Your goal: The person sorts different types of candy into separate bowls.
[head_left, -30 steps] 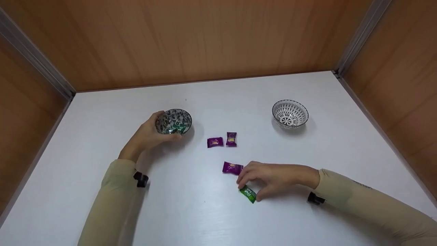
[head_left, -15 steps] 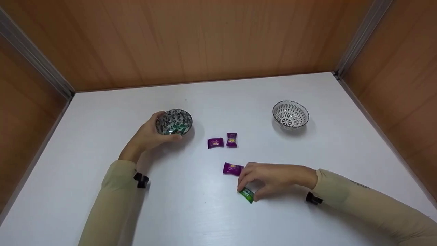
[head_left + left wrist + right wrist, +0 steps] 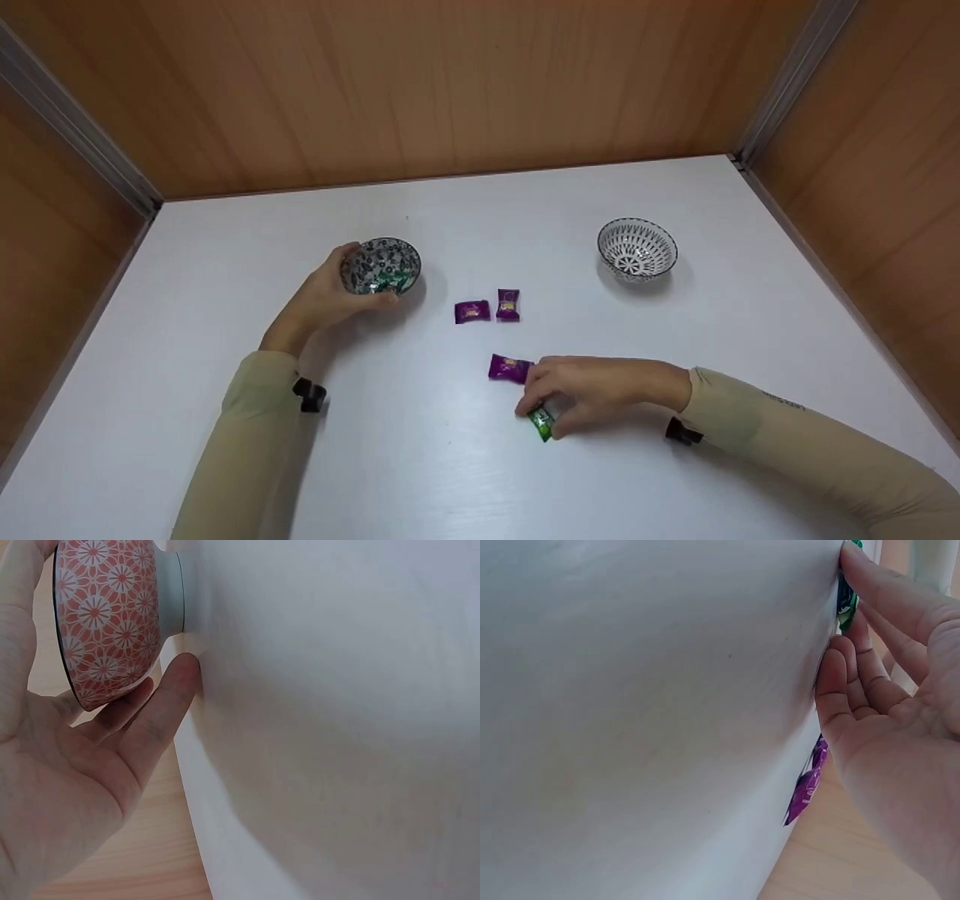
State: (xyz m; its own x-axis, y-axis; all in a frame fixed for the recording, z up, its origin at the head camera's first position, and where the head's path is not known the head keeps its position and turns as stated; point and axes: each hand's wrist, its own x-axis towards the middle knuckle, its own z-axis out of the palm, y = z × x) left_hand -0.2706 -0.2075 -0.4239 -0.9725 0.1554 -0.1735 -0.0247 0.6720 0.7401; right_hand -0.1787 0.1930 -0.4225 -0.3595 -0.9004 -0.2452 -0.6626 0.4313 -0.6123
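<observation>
My left hand [image 3: 322,295] grips a small bowl [image 3: 382,259] at its left side, thumb along the near rim. Dark flowers pattern its inside, where green wrappers [image 3: 393,278] show; its outside is pink with white flowers [image 3: 112,611]. The bowl's foot is right at the table surface. Toward the front, my right hand [image 3: 592,384] pinches a green-wrapped candy [image 3: 541,424] between thumb and fingers, low at the tabletop. A purple-wrapped candy [image 3: 510,368] lies just beyond those fingers, its right end overlapped by them.
Two more purple candies, one lying crosswise [image 3: 472,311] and one lengthwise [image 3: 508,305], are mid-table. A black-and-white patterned bowl [image 3: 637,251] stands at the back right. Wooden panels [image 3: 450,90] close in the white table [image 3: 405,450] behind and at both sides.
My right hand has shifted slightly left and its thumb has closed in on the green candy, which has turned and slid a little left. The left hand and its bowl stay put.
</observation>
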